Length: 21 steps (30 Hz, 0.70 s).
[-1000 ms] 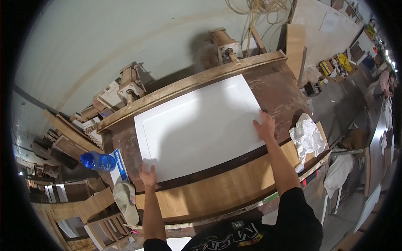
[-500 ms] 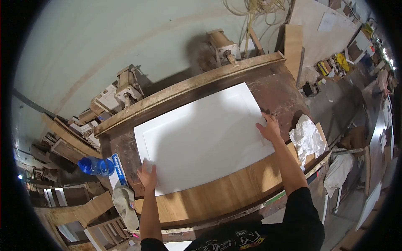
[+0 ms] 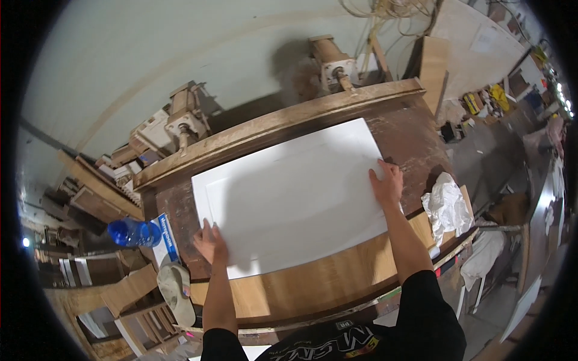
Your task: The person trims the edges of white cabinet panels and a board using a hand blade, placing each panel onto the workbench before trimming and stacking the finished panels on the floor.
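Black short-sleeve tee w/ printed chest graphic, bare forearms

- The panel (image 3: 295, 192) lies flat on the workbench (image 3: 301, 283), mid-frame.
- The left hand (image 3: 211, 242) rests on its lower-left corner, the right hand (image 3: 387, 183) on its right edge.
- A bottle (image 3: 133, 232) lies left of the panel; crumpled cloth (image 3: 447, 204) lies right.
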### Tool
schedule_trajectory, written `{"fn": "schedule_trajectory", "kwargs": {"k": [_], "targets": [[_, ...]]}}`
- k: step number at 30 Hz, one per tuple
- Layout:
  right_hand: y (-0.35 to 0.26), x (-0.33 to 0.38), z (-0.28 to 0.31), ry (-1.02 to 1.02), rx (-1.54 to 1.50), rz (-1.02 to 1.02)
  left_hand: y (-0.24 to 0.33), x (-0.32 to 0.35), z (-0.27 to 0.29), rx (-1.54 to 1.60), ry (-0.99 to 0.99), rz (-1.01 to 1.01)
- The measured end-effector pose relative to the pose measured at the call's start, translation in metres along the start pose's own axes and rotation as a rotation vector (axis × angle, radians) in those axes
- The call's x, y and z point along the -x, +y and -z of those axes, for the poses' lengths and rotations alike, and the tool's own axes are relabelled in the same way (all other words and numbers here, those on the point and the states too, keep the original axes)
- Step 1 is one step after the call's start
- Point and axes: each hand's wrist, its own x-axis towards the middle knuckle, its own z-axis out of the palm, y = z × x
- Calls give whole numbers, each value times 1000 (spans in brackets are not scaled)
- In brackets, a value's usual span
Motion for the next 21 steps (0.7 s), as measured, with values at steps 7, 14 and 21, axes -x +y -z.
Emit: {"fn": "schedule_trajectory", "kwargs": {"k": [7, 14, 21], "targets": [[7, -1, -6, 41, -28, 29, 5, -3, 3, 25, -46, 41], [7, 2, -5, 73, -20, 54, -6, 1, -1, -31, -35, -3], [8, 2, -6, 72, 7, 42, -4, 1, 0, 1, -57, 27]]}}
